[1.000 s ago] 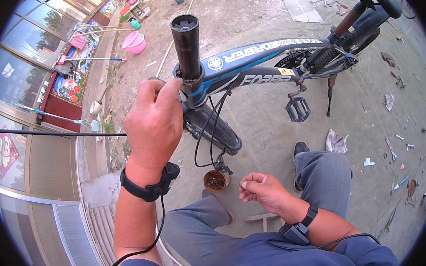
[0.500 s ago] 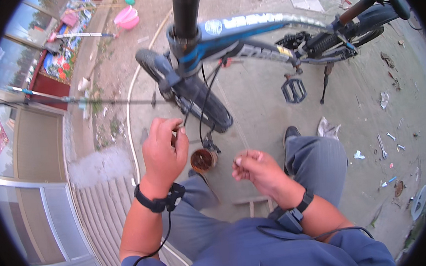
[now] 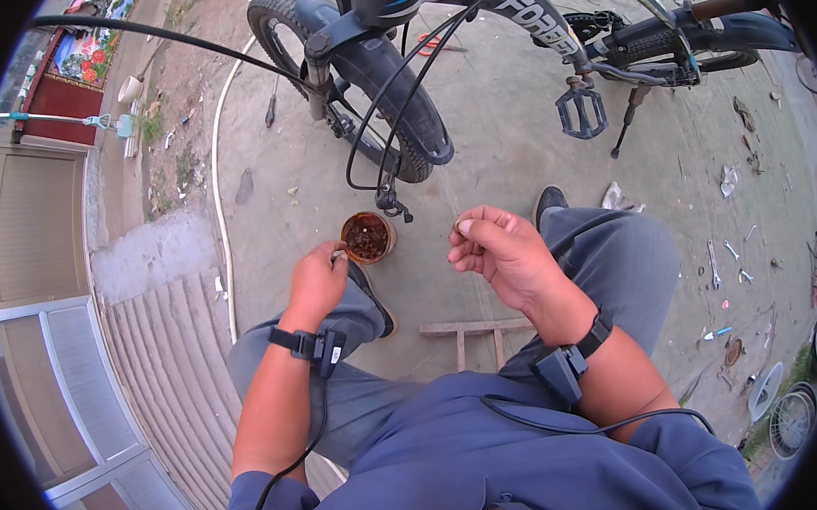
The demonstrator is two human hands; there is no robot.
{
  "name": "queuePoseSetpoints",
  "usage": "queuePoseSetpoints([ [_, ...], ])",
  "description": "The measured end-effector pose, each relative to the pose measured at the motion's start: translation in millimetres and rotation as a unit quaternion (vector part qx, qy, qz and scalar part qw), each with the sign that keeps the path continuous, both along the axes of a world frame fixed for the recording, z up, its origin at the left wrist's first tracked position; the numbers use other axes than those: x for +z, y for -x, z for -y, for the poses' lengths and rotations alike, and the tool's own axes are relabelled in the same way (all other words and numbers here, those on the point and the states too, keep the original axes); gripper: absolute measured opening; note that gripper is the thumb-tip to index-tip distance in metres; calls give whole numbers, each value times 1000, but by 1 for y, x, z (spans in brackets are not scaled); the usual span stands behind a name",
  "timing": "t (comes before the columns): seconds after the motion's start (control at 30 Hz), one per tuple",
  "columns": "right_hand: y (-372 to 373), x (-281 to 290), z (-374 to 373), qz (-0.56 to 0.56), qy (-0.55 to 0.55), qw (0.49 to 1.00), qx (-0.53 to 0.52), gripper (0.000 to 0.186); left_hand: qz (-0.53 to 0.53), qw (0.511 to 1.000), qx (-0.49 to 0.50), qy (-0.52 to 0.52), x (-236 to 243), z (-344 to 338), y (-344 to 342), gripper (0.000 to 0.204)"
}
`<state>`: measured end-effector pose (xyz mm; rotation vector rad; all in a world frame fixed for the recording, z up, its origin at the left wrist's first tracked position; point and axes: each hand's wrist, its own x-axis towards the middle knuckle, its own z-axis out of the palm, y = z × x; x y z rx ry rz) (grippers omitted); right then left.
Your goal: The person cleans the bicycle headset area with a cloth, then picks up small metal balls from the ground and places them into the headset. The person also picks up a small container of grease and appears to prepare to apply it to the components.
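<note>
My left hand (image 3: 319,285) is closed beside the rim of a rusty round can (image 3: 391,242), its thumb and forefinger pinched on something too small to make out. Dark brown contents fill the can, which stands on the ground. To the right of it, my right hand (image 3: 503,253) is raised with curled fingers and the thumb against the forefinger; what they hold, if anything, is hidden. Beyond both hands is a blue and black bicycle (image 3: 529,19). Its front wheel (image 3: 412,165) is under a black mudguard (image 3: 397,85), and black cables (image 3: 353,159) loop down beside it.
A low wooden stool (image 3: 461,328) shows between my legs. Wrenches (image 3: 714,265) and scraps lie at the right. Red-handled pliers (image 3: 441,44) and a screwdriver (image 3: 271,111) lie near the front wheel. A pale hose (image 3: 221,173) runs along the left, near ridged steps (image 3: 170,366).
My left hand has dropped from near the cables to beside the can. My right hand stays raised with its fingers curled. The view has shifted, so the bicycle sits higher in it.
</note>
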<state>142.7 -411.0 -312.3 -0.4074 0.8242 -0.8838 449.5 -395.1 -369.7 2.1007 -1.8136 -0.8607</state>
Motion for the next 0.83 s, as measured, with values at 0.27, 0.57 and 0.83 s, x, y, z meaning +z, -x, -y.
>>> queuePoseSetpoints([
  [0.27, -7, 0, 3, -15, -17, 1000, 10, 12, 118, 976, -100, -155, -59, 0, -28, 45],
  [0.57, -4, 4, 1, -35, -49, 998, 5, 14, 245, 899, -240, -274, -96, 30, -29, 61],
  [0.83, 1, 8, 4, -44, -51, 997, 22, 18, 255, 885, -264, -287, -119, 47, -38, 67],
])
